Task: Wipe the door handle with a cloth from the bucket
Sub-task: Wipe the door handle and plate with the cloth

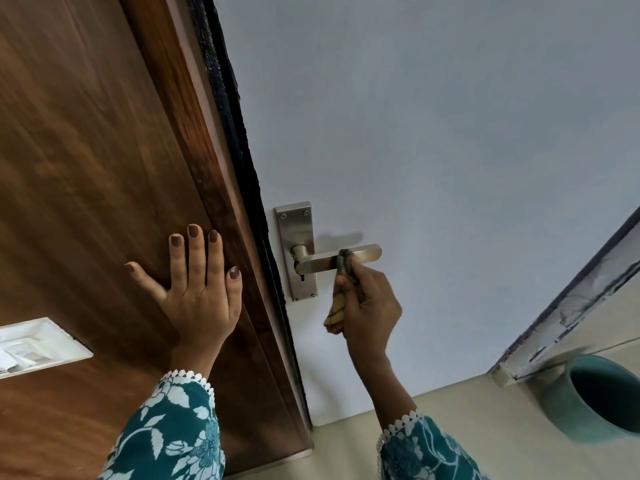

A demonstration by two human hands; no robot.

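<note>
Two hands work at the door handle: the right hand grips a folded cloth, pressing it on the lever's midsection; the left hand lies flat and spread on the wooden frame left of the handle. Wiping is under way; next likely calls for sliding toward the free tip. Bare wall surrounds the handle; the bucket stands well below-right.

1 head view, close, tilted, facing forward-down at pale door and wooden frame.
</note>
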